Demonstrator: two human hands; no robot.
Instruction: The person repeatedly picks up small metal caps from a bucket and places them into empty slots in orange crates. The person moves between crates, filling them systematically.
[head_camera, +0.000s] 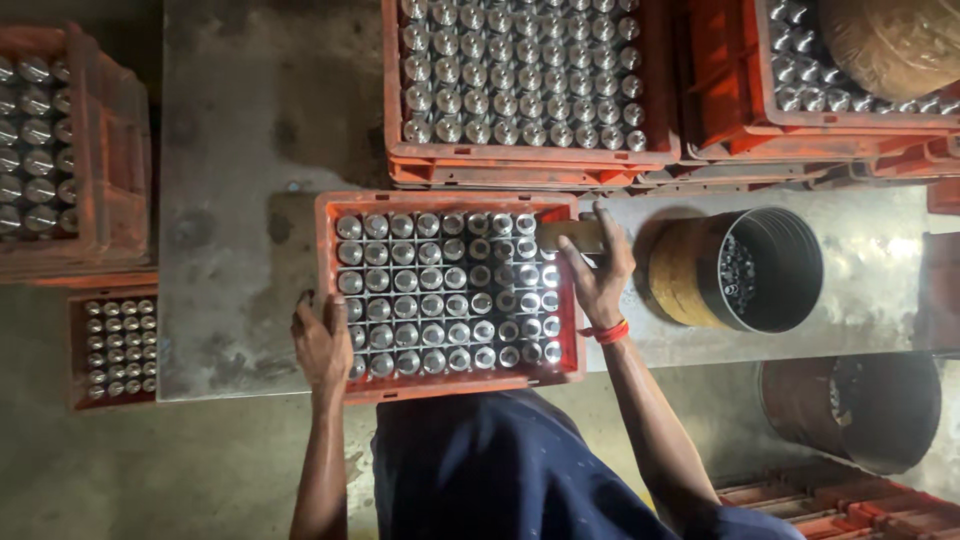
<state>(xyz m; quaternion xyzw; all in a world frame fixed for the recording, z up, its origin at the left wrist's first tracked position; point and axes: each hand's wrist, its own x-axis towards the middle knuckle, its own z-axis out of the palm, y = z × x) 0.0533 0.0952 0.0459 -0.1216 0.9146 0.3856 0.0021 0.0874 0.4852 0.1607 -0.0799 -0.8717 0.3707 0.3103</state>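
An orange plastic crate (330, 300) sits on a grey metal table, packed with several upright shiny metal cylinders (430, 290) in rows. My left hand (322, 340) grips the crate's near left corner. My right hand (598, 270) reaches over the crate's far right corner and holds a short brown wooden piece (570, 236) lying across the top row of cylinders. A red band circles my right wrist.
A round metal bucket (745, 268) with small parts inside stands right of the crate. More orange crates of cylinders sit at the back (520, 160), back right (720, 110), far left (110, 150) and lower left (80, 350). Another drum (850, 410) stands lower right.
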